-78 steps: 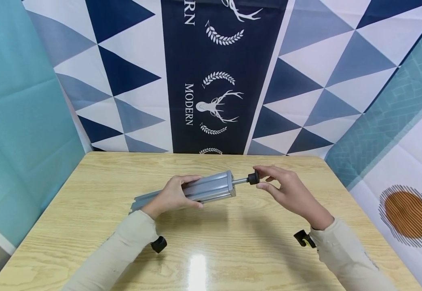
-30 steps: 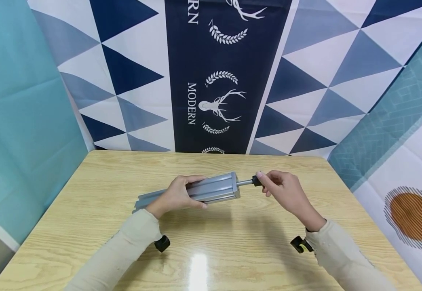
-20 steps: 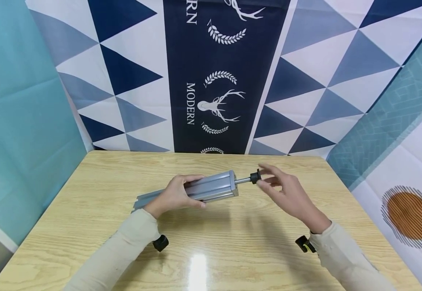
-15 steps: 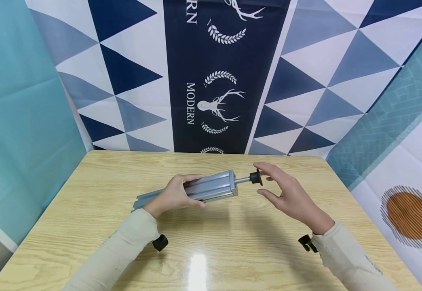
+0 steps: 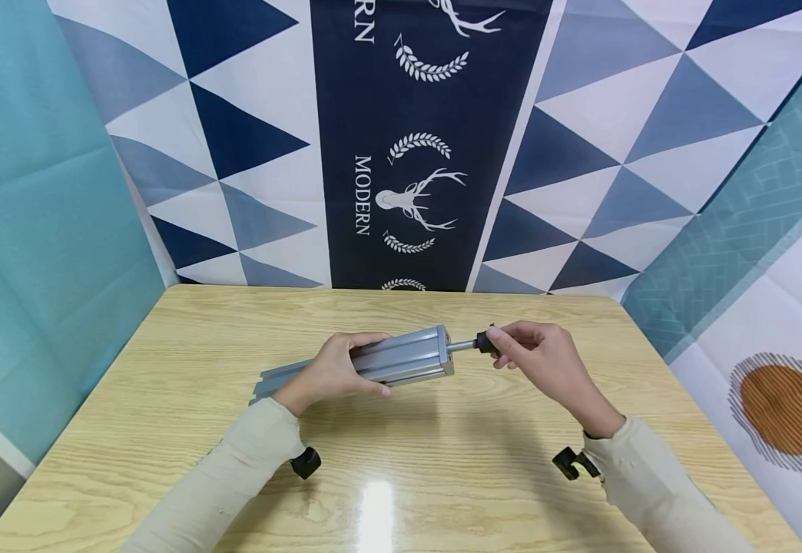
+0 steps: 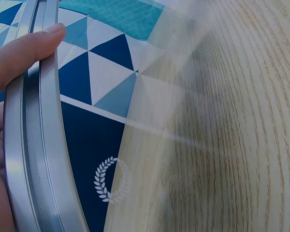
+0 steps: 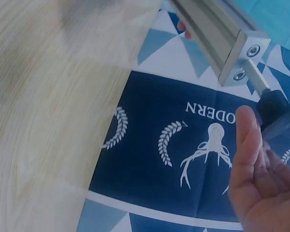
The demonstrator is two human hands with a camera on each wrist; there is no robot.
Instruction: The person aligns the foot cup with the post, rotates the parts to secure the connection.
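My left hand [image 5: 335, 372] grips a silver slotted aluminium profile [image 5: 411, 353], holding it tilted above the table with its right end raised. In the left wrist view, the thumb [image 6: 36, 46] lies across the profile's slot. A threaded rod [image 5: 462, 346] sticks out of the profile's right end and carries a black levelling foot [image 5: 482, 342]. My right hand [image 5: 542, 361] pinches this foot between thumb and fingers, which partly hide its disc. The right wrist view shows the end plate [image 7: 241, 58] with two screw heads beside the rod.
A light wood table [image 5: 387, 491] lies under both hands. Patterned cloth [image 5: 401, 153] hangs behind its far edge, with teal cloth [image 5: 48, 192] on the left. Black wrist mounts [image 5: 306, 462] hang below the sleeves.
My right hand let go of the levelling foot, its fingers spread around it half a second ago, and now they pinch it again, the hand turned. The left hand and profile stay nearly still.
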